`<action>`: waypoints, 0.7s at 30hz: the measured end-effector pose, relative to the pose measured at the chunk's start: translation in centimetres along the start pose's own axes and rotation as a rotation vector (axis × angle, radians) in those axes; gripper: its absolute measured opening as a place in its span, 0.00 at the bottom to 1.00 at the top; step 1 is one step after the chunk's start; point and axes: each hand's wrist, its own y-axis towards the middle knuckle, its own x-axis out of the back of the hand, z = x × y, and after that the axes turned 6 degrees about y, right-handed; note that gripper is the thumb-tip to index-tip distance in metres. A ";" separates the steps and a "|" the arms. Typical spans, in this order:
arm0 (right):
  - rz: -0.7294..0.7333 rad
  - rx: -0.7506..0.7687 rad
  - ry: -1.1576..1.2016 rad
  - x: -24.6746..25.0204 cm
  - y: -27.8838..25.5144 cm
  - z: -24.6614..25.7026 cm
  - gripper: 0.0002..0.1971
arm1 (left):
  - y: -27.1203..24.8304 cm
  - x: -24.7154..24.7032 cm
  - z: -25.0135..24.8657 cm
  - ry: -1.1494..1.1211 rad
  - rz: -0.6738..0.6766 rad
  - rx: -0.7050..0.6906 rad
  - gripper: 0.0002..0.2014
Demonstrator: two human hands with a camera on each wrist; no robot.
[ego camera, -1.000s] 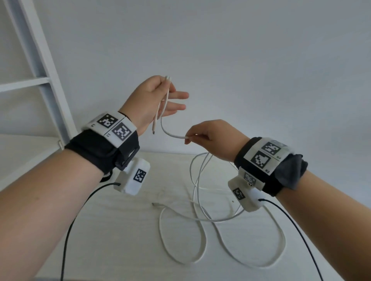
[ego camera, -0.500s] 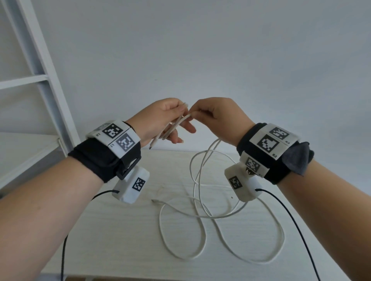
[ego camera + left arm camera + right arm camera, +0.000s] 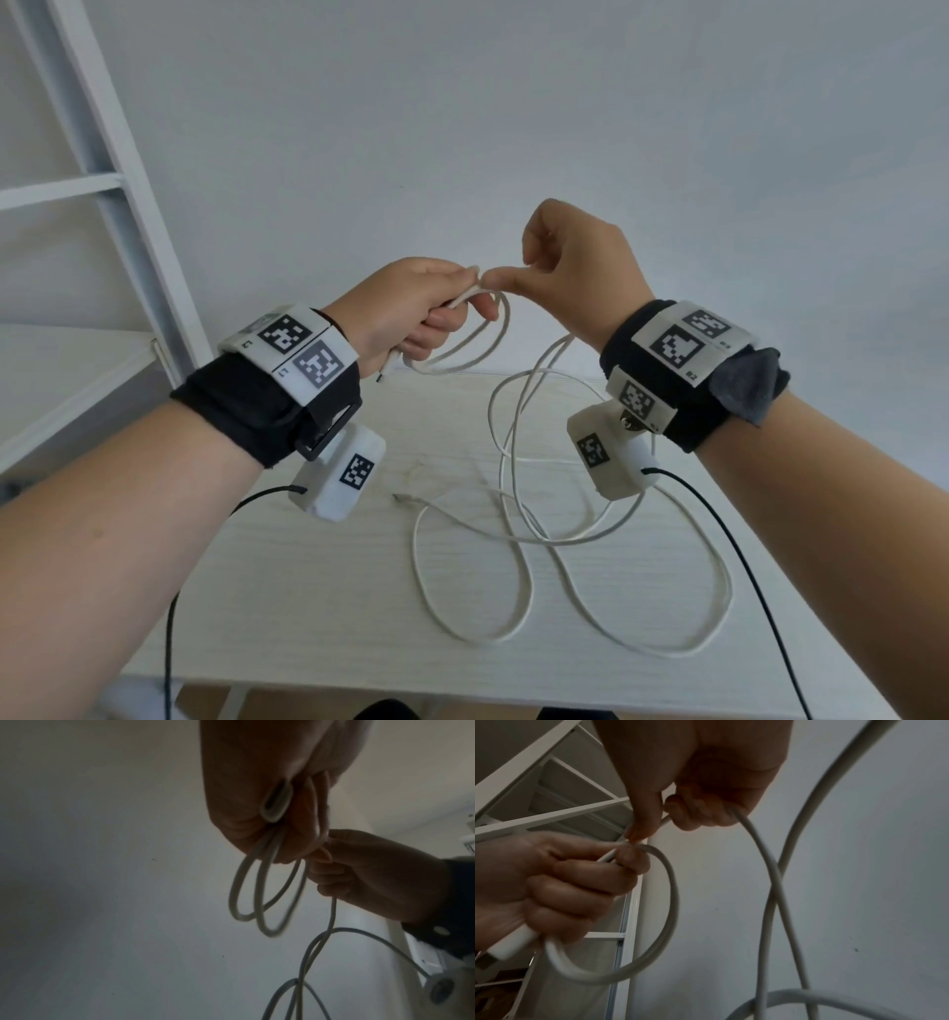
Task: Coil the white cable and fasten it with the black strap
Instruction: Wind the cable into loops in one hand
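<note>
Coiling just begun: left hand [image 3: 405, 308] has its fingers [image 3: 582, 878] curled round two small loops of the white cable [image 3: 464, 354] w/ one plug end poking out below, held up above the surface [image 3: 308, 591]. Right hand [image 3: 575, 272] touches it, thumb & fingers pinching the next stretch of cable to feed in. Most of the cable lies loose in big loops across the middle & right of the surface, other plug near centre. Left to do: rest of coiling, then strapping. Black strap not seen in any view.
</note>
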 end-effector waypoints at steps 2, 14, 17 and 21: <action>0.012 -0.030 0.008 0.0 0.1 -0.3 0.21 | -0.1 0.0 0.0 -0.046 0.029 0.005 0.20; 0.192 -0.185 0.279 -0.8 -1.1 -4.4 0.10 | -0.1 2.1 0.0 -0.282 -0.056 -0.028 0.18; 0.224 -0.189 0.147 -1.2 -1.7 -5.6 0.06 | 0.1 2.9 -0.2 -0.371 -0.105 -0.039 0.18; 0.323 -0.244 -0.034 -1.2 -3.1 -7.7 0.01 | 0.0 3.9 -0.6 -0.411 -0.154 -0.066 0.17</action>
